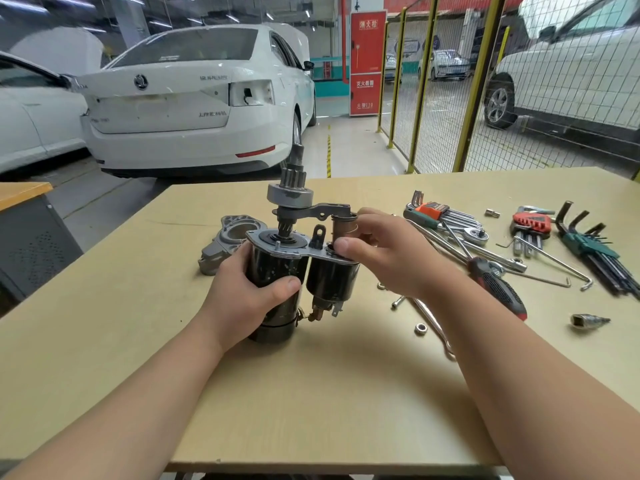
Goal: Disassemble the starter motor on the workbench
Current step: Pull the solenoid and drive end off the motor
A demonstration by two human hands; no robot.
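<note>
The starter motor (277, 268) stands upright on the workbench (311, 393), its black body wrapped by my left hand (249, 292). Beside it sits the black solenoid (332, 278). The pinion gear and clutch (290, 192) are raised above the motor on their shaft, joined by a grey shift fork (322, 211) to the brown solenoid plunger (343, 226). My right hand (381, 251) pinches that plunger between thumb and fingers, just above the solenoid mouth. The removed grey nose housing (228, 240) lies behind the motor on its left.
Right of the motor lie a red-handled screwdriver (498, 289), a ratchet and long bars (478, 237), hex key sets (440, 213) (595, 247), a socket bit (588, 321), a nut (420, 329) and a loose bolt (398, 301). White cars and a yellow mesh fence stand beyond the bench.
</note>
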